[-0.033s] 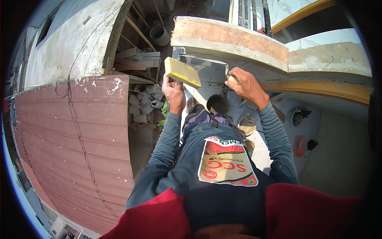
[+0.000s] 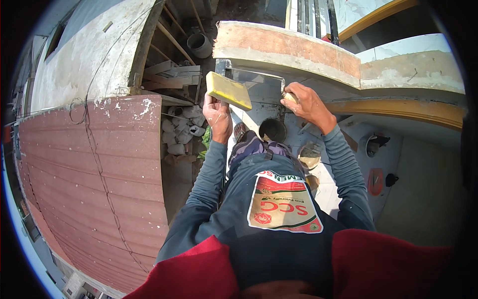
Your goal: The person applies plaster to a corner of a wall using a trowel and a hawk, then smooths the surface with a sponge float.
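Note:
My left hand (image 2: 218, 119) is closed round the underside of a yellow plastering float (image 2: 229, 90), whose flat face is tilted. My right hand (image 2: 311, 107) grips the pale handle of a trowel (image 2: 290, 96). The trowel's thin metal blade (image 2: 259, 77) stretches left toward the float, in front of the ledge; the float hides part of the space near its far end. Both hands are held out over the floor, just short of a ledge (image 2: 289, 47) with a rough, partly orange top.
Below me stand a dark bucket (image 2: 272, 130) and a bucket holding greyish material (image 2: 309, 155). To the left spreads a reddish corrugated roof (image 2: 94, 174) with a loose cable. Rubble (image 2: 181, 129) lies beside it. An orange-brown beam (image 2: 398, 110) runs along the right.

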Demonstrator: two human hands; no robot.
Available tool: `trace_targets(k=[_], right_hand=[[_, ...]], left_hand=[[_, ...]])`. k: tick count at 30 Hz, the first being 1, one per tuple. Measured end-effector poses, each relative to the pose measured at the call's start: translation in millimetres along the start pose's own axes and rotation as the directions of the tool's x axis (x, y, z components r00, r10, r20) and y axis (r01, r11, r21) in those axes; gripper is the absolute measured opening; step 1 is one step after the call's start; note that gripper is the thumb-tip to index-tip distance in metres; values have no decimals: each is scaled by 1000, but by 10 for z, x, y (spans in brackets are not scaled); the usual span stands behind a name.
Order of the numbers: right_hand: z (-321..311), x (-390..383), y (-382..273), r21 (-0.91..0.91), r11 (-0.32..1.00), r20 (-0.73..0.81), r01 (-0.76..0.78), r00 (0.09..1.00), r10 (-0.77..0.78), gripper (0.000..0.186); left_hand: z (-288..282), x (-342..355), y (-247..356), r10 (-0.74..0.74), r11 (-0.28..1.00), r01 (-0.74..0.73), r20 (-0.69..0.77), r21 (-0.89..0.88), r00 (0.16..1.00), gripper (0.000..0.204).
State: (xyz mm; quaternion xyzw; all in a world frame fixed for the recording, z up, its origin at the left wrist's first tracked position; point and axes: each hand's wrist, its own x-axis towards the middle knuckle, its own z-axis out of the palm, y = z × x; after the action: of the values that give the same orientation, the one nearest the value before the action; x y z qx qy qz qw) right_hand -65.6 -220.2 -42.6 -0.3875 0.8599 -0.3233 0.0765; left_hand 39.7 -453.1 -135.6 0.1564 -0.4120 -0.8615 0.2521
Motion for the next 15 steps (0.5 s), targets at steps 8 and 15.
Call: trace_targets(k=[8,15], right_hand=[[-533,-68,-292,205,970,-94,-132,984,154,28],[-585,-733,-133,237,963,-221,-129,958,182,27]], left_hand=[[100,128,15,64,982,-65,10,177,998,41],[533,314,-30,318,815,-270,-7,512,948,32]])
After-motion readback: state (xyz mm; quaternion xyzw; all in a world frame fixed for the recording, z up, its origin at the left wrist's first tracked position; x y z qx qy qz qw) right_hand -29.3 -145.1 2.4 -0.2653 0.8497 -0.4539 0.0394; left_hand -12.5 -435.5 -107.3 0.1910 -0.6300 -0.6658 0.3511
